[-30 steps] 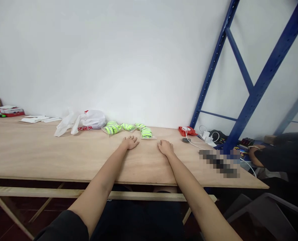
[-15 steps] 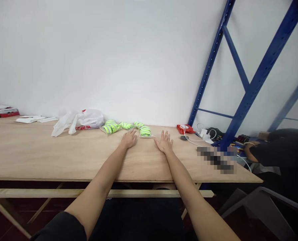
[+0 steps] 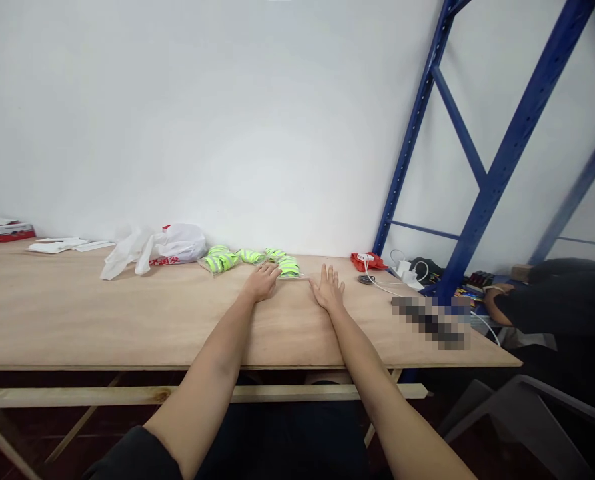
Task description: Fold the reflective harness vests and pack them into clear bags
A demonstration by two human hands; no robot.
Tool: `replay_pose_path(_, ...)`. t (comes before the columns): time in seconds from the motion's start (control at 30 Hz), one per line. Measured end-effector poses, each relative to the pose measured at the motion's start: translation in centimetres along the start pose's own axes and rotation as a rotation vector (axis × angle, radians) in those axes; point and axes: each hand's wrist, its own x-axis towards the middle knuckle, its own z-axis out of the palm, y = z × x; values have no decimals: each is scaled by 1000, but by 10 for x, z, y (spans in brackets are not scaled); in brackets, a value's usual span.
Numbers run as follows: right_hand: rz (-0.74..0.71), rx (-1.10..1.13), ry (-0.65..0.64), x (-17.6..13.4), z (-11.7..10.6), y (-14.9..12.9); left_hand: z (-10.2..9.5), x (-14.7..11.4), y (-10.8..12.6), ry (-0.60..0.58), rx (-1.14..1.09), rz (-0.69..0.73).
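Observation:
Palm down on the wooden table (image 3: 102, 320), my left hand (image 3: 263, 281) has slightly bent fingers that reach the left side of a clear packet of neon yellow-green and grey striped material (image 3: 289, 268). Whether the fingertips press on the packet is hard to see. Its clear lower edge extends towards my right hand (image 3: 328, 288), which lies flat with fingers spread and holds nothing. More packets of the same striped material, a middle one (image 3: 252, 256) and a left one (image 3: 220, 260), lie in a row behind and left of my left hand.
A white plastic bag (image 3: 185, 243) with red print and white papers (image 3: 57, 245) lie to the left. On the right are a red cloth-like item (image 3: 367, 261), white cables, a pixelated dark object (image 3: 430, 323) and a blue metal rack (image 3: 477, 200). Another person's arm (image 3: 497, 303) shows beyond it.
My left hand has shifted right, up to the striped packet, and its fingers look more bent. My right hand stays flat in nearly the same place. The view has shifted slightly.

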Motion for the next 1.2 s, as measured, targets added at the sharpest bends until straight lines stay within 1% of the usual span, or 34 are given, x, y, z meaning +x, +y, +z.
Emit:
replay_pose_path(0.1, 8, 6, -20, 1, 1, 0, -1, -1, -1, -4, -9, -89)
replay_pose_path(0.2, 25, 13, -62, 2, 1, 0, 0, -2, -4, -3, -18, -209)
replay_pose_path(0.33, 30, 0, -192, 3, -1, 0, 4, -3, -7, -20, -31, -352)
replay_pose_path(0.4, 23, -7, -251, 4, -2, 0, 5, -3, -8, -37, -38, -394)
replay_pose_path(0.53, 1, -21, -317, 5, -5, 0, 7, -3, -6, -104, -54, -430)
replay_pose_path(0.6, -6, -31, -333, 4, -7, 0, 7, -3, -6, -139, -58, -431)
replay_pose_path(0.7, -16, -40, -348, 2, -9, -1, 6, -2, -5, -150, -60, -400)
replay_pose_path(0.8, -30, -48, -359, 1, -10, -1, 5, -2, -5, -129, -62, -332)
replay_pose_path(0.97, -41, -53, -363, 3, -9, 0, 0, -1, -3, -52, -67, -196)
replay_pose_path(1.2, -49, -54, -339, 4, -7, 0, -1, 3, 3, -58, -54, -84)
